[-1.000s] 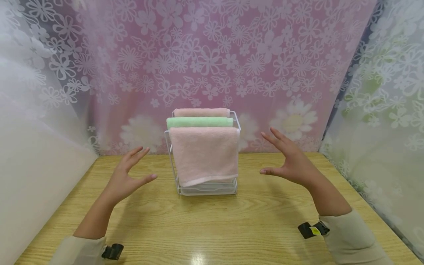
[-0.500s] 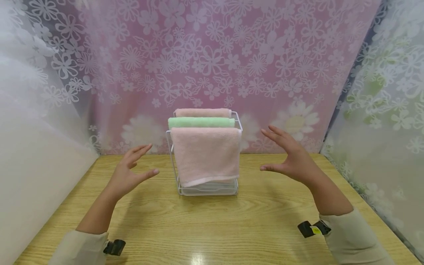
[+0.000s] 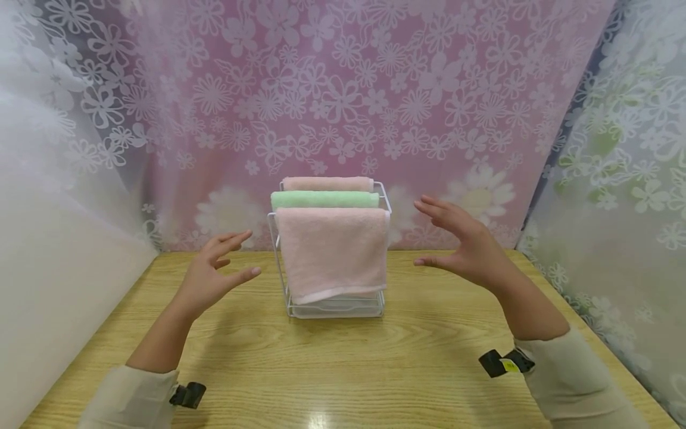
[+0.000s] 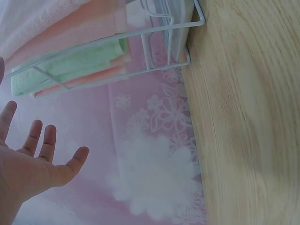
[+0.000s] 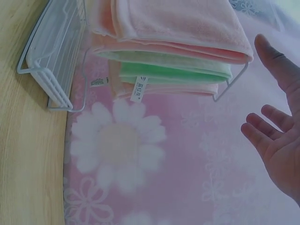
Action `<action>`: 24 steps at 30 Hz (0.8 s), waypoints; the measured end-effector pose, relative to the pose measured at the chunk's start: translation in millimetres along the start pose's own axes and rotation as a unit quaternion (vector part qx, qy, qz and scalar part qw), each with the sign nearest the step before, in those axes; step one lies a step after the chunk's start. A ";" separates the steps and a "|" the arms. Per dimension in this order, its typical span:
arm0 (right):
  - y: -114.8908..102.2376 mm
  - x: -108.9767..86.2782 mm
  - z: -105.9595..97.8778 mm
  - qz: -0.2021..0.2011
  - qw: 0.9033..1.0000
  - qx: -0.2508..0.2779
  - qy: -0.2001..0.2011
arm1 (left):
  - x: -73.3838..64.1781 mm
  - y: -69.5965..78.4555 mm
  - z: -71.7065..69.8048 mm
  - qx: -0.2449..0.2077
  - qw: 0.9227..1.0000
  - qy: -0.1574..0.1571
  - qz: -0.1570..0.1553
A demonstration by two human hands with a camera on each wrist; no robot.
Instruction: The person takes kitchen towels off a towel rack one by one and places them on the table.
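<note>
A white wire towel rack (image 3: 276,256) stands on the table, a pale tray (image 3: 337,311) at its base. Over its front bar hangs a pink towel (image 3: 334,253). Behind that are a green towel (image 3: 324,199) and, at the back, another pink towel (image 3: 327,183). My left hand (image 3: 209,280) is held in the air left of the rack, thumb and fingers spread apart. On the other side my right hand (image 3: 471,250) hovers with its fingers extended and thumb apart. Both palms face the rack, and a gap shows between each hand and it. White labels (image 5: 139,89) hang from the towels in the right wrist view.
The wooden table (image 3: 321,363) reaches back to a pink flowered curtain (image 3: 343,89). A white sheet (image 3: 64,238) closes off the left side, and a flowered translucent sheet (image 3: 627,208) the right. Each sleeve carries a small black camera mount (image 3: 187,394).
Both hands have drifted slightly upward and inward, closer to the rack. The fingers of the right hand have drawn a little nearer together. Rack and towels stay in place.
</note>
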State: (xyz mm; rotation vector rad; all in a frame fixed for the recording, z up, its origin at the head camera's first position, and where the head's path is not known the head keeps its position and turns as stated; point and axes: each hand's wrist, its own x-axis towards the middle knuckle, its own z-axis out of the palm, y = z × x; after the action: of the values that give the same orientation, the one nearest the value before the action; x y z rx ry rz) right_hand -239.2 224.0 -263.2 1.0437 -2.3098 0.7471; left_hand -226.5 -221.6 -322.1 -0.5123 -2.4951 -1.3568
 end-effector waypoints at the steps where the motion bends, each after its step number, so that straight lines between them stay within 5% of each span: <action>1: -0.9 1.4 -0.2 -0.004 1.000 0.008 0.001 | 0.8 0.7 0.4 -0.002 1.000 0.000 -0.001; 24: -23.1 33.9 -2.1 -0.032 0.998 0.055 0.014 | 23.0 9.6 10.9 -0.061 0.998 0.000 0.003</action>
State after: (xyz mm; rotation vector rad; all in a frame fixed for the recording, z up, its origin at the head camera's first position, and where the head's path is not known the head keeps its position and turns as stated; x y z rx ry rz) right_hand -240.5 195.1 -234.1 1.1432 -2.2213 0.8665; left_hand -243.8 -203.3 -311.9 -0.5440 -2.4196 -1.5124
